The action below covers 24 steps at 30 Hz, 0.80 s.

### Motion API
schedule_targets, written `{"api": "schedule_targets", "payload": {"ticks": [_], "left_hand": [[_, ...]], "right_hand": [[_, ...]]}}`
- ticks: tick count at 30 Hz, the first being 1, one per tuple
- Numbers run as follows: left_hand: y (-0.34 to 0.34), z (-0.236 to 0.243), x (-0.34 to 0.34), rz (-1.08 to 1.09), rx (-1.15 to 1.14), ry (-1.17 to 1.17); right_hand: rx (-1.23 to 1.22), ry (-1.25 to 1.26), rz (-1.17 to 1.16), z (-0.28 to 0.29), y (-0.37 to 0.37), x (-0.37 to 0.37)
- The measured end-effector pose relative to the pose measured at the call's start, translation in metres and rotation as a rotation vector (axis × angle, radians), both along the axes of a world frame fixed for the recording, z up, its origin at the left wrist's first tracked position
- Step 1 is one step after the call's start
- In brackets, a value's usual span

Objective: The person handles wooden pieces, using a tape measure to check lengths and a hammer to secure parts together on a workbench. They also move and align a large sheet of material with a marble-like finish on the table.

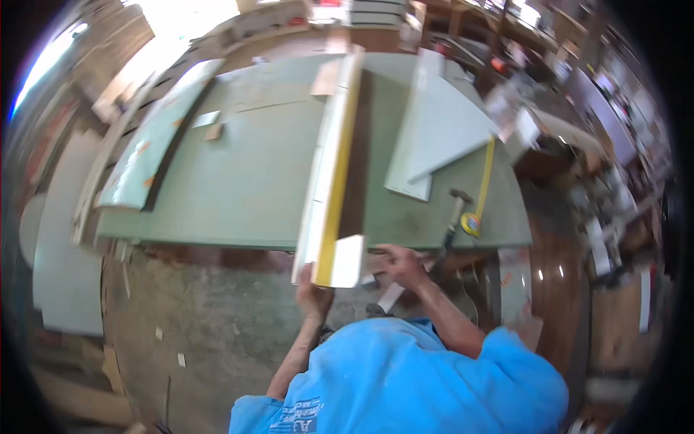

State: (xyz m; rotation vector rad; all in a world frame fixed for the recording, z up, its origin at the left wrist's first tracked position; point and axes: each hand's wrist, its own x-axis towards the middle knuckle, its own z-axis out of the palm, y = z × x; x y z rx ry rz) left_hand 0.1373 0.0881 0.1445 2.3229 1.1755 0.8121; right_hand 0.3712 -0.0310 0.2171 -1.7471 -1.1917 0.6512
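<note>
A long white board (pixel 325 159) with a yellow strip along its right edge lies lengthwise on the green table (pixel 253 173), its near end jutting past the front edge. My left hand (pixel 312 295) is closed round that near end from below. At the same end sits a small white panel piece (pixel 349 262), upright or tilted; I cannot tell which. To its right, by the table's edge, my right hand (pixel 405 267) has its fingers stretched toward the piece, apart from it, with nothing visible in them. A hammer (pixel 455 217) and a yellow tape measure (pixel 470 224) lie beyond my right hand.
White panels (pixel 441 123) overlap at the table's right, near the drawn-out tape. A glossy curved panel (pixel 155 141) lies along the left side. Small offcuts (pixel 213 132) rest on the table. Clutter and boxes (pixel 557 137) crowd the right; more boards (pixel 69 239) lean left.
</note>
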Motion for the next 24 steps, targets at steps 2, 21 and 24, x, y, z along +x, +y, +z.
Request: {"api": "schedule_targets", "payload": {"ticks": [2, 21, 24], "left_hand": [[-0.005, -0.001, 0.004, 0.025, -0.035, -0.026], [0.017, 0.104, -0.032, 0.15, -0.52, -0.444], [0.033, 0.126, -0.065, 0.197, -0.554, -0.556]], "right_hand": [[-0.081, -0.29, -0.456, -0.029, -0.024, 0.033], [-0.053, 1.138, -0.841, -0.098, -0.073, 0.148], [-0.087, 1.055, -0.859, -0.063, -0.058, 0.14]]}}
